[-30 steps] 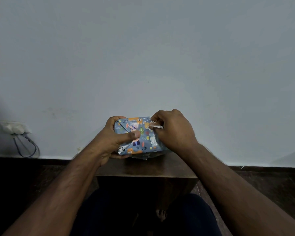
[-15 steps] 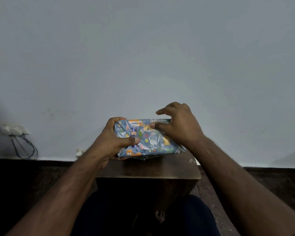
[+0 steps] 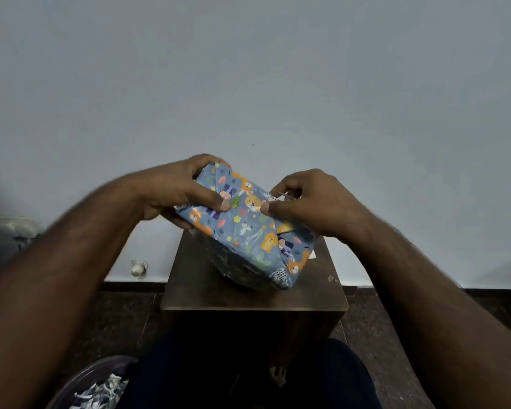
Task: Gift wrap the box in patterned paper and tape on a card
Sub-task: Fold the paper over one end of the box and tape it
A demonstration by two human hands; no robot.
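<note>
The wrapped box, covered in blue paper printed with cartoon animals, is held tilted above the small dark wooden desk, its long axis running from 10 o'clock down to 4 o'clock. Whether its lower corner touches the desk cannot be told. The left hand grips the upper end at 10 o'clock: its fingers curl over the far edge while the thumb presses on the top face. The right hand sits at the 3 o'clock side of the box, thumb tip down on the paper and fingers curled, pinching a small thin strip just beside the box's edge; what the strip is cannot be told. At 7 o'clock in the view, a round bin on the floor holds paper scraps. A small white object lies on the floor by the wall at 9 o'clock from the desk.
</note>
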